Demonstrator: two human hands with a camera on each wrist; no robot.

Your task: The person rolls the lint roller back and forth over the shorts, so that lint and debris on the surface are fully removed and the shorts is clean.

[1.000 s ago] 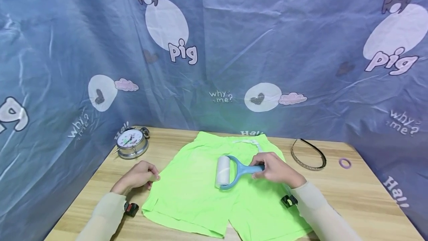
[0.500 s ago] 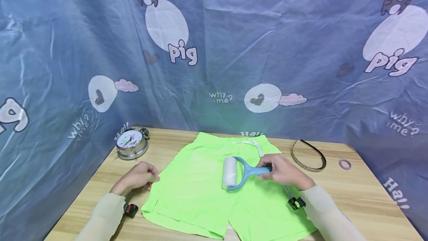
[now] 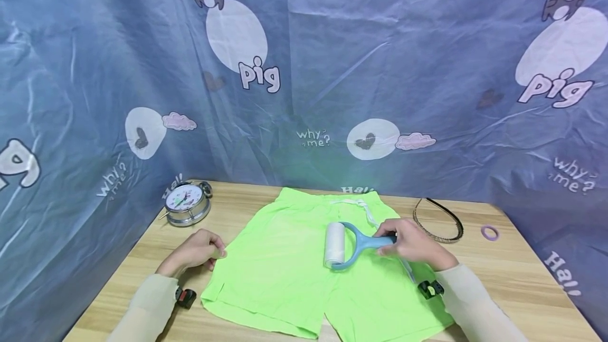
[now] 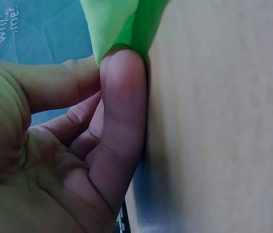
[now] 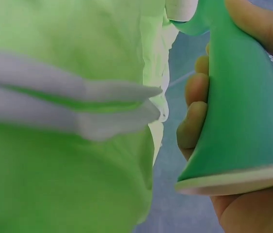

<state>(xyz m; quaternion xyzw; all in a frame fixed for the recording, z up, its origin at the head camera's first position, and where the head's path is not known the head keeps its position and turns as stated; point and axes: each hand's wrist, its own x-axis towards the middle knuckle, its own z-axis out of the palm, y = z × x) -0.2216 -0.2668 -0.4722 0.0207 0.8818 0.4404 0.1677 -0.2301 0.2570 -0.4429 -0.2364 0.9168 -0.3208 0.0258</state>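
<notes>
Neon green shorts (image 3: 280,268) lie spread flat with the waistband toward the back and a white drawstring (image 3: 368,210) at the waist. My left hand (image 3: 197,250) pinches their left side edge; in the left wrist view the green cloth (image 4: 119,24) is caught between thumb and forefinger. My right hand (image 3: 413,241) grips the blue handle of a lint roller (image 3: 363,241), whose white roll (image 3: 334,244) sits on the shorts near the middle. The right wrist view has the fingers curled round the handle (image 5: 243,107), beside the hanging drawstring ends (image 5: 78,102).
A silver twin-bell alarm clock (image 3: 187,203) stands at the back left of the wooden table (image 3: 513,278). To the right lie a dark headband (image 3: 448,237) and a small purple ring (image 3: 490,233). A blue printed curtain (image 3: 323,94) encloses the back and sides.
My right hand has drawn the lint roller to the right across the shorts, its roll moving from left of the middle to about the middle. The left hand has stayed in place.
</notes>
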